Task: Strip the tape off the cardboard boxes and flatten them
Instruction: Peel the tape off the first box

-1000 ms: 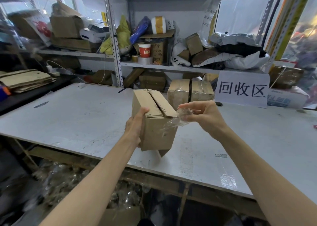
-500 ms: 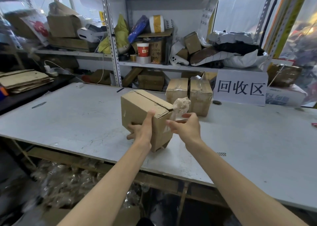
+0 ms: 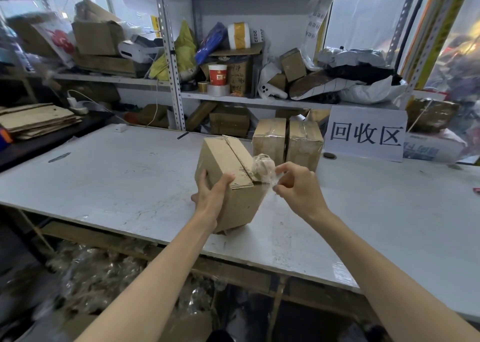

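Note:
A small brown cardboard box stands tilted on one lower corner on the white table. My left hand grips its near left side, thumb on the top flap. At the box's top right corner hangs a crumpled wad of clear tape, still stuck to the box. My right hand pinches the tape strand just right of that corner. Two more taped boxes stand side by side behind.
A white sign with black characters leans at the back right. Cluttered metal shelves run behind the table. Flattened cardboard is stacked on a dark side surface at left. Crumpled clear tape litters the floor under the table's near edge.
The box came down from the air onto the table and turned. My right hand peeled the tape along the top, and the tape bunched into a wad at the corner.

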Tool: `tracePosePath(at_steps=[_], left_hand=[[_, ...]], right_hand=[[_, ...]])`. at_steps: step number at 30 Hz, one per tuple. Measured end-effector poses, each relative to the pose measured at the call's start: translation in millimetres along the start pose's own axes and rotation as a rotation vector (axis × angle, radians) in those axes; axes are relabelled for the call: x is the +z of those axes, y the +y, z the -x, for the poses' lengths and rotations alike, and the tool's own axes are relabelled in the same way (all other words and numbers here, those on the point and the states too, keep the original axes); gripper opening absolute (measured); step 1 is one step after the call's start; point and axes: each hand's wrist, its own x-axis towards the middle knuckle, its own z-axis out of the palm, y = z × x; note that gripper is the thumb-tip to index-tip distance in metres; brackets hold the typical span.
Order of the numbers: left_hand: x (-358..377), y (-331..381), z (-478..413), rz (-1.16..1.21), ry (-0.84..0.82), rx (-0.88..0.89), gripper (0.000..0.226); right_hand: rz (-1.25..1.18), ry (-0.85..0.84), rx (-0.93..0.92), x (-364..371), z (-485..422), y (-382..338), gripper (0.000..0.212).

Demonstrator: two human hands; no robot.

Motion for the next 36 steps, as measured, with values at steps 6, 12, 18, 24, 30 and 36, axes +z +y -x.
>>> tracePosePath(at_steps=[6, 12, 18, 24, 30, 36], left_hand=[[1, 8, -4, -0.152, -0.035, 0.130, 0.075], [4, 12, -7, -0.407, -0.089, 0.240, 0.067], [-15, 10, -15, -0.375, -0.123, 0.195, 0.069], [-19, 16, -19, -0.466, -0.113, 0.153, 0.069], [-1, 18, -15, -0.665, -0.130, 0.157, 0.060], [-15, 16, -21, -0.632, -0.109, 0.114, 0.060]], right_hand=[[-0.018, -0.217, -0.136, 1, -2, -5, 0.067], [-0.158, -0.137, -0.141, 7, -8, -9, 0.015], [-0.323, 0.034, 0.022, 12, -1, 10, 0.006], [-0.400, 0.090, 0.292, 13, 9, 30, 0.016], [-0.111, 0.130, 0.024, 23, 6, 11, 0.006], [-0.331, 0.003, 0.120, 42, 15, 2, 0.030]])
